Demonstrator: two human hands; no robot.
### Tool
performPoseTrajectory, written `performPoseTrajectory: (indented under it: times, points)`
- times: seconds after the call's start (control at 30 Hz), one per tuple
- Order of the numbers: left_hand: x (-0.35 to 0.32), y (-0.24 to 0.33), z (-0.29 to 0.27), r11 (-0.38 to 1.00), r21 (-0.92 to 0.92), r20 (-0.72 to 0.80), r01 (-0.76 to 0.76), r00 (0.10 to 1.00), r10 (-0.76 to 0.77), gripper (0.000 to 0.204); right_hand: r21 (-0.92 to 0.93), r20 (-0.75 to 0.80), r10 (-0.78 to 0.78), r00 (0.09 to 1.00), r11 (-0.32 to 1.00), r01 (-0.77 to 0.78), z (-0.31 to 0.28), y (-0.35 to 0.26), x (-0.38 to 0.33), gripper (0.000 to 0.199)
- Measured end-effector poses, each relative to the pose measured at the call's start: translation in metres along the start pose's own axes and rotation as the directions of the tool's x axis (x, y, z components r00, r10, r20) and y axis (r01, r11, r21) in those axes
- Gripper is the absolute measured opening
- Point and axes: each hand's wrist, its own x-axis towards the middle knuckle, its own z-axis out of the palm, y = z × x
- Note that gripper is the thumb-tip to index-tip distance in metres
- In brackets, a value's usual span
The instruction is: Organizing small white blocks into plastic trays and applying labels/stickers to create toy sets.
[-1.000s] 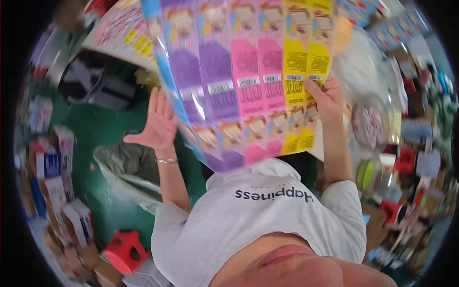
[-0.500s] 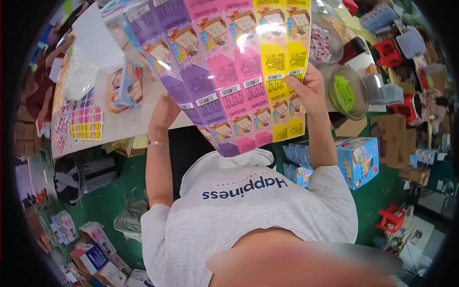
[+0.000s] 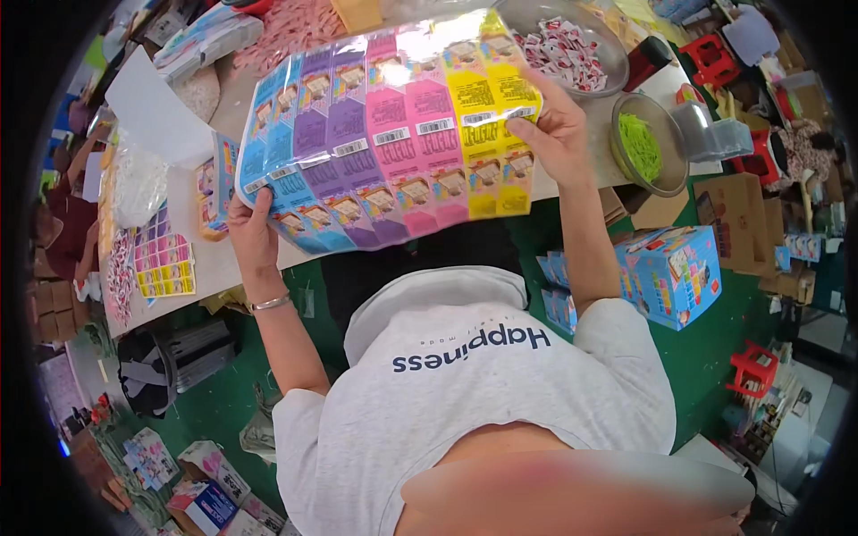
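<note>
A large glossy printed sheet [image 3: 393, 143] hangs between my two hands, striped in blue, purple, pink and yellow, with repeated small pictures and barcodes. My left hand [image 3: 253, 234] pinches its lower left edge, thumb on the front face. On the opposite side my right hand [image 3: 559, 125] grips the yellow edge, thumb in front and fingers behind. The sheet is held up over the near edge of the table [image 3: 597, 147], tilted and slightly curved, its top shining with glare. It covers the middle of the tabletop.
At right stand a metal bowl of red-and-white packets [image 3: 563, 55], a bowl of green strips [image 3: 640, 152] and a dark bottle [image 3: 648, 62]. Smaller coloured sheets [image 3: 165, 259] lie at left beside clear plastic [image 3: 140, 183]. Blue printed boxes [image 3: 672, 272] sit below the table's right.
My left hand has moved left and down with the sheet's edge, spreading it wider and bringing its blue stripe into view. The sheet's top edge is lower, uncovering more of the table behind.
</note>
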Motion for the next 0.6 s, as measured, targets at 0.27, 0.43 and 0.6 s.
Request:
performPoseTrajectory:
  times: [0.27, 0.43, 0.6]
  points:
    - [-0.004, 0.002, 0.001, 0.972, 0.104, 0.002, -0.212, 0.977, 0.213, 0.032, -0.201, 0.125, 0.103, 0.987, 0.977, -0.076, -0.017, -0.033, 0.005, 0.037]
    - [-0.021, 0.026, 0.031, 0.769, 0.332, 0.044, -0.547, 0.823, 0.567, 0.035, -0.278, 0.142, 0.102, 0.985, 0.959, -0.059, -0.013, -0.050, 0.011, 0.038]
    - [-0.019, 0.024, 0.024, 0.701, 0.302, 0.072, -0.646, 0.748, 0.659, 0.020, -0.316, 0.140, 0.098, 0.985, 0.948, -0.050, -0.013, -0.061, 0.015, 0.031]
